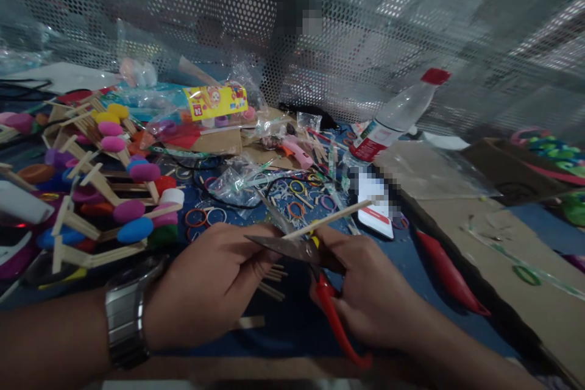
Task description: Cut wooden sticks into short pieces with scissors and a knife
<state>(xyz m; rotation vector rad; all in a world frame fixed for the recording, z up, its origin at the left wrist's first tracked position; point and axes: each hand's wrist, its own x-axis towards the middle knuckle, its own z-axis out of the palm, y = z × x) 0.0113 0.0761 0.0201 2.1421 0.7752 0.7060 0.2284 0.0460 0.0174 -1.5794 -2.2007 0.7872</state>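
Observation:
My right hand (365, 280) is closed around the red-handled scissors (338, 323), whose blades stand apart and point left. A thin wooden stick (329, 219) slants up to the right between the blades, passing over my right fingers. My left hand (205, 280), with a metal watch (128, 317) on its wrist, pinches the stick's lower end; the nearer blade partly covers these fingertips. Something small and yellow shows by the right index finger. Several short wooden sticks (273, 288) lie on the blue table under the hands.
At left is a pile of wooden-stick pieces with coloured egg shapes (134, 230). Rubber bands (296, 210) and plastic wrappers lie scattered ahead. A plastic bottle (393, 116) leans beside a phone (372, 195). To the right are a red pointed object (450, 274) and cardboard (516, 256).

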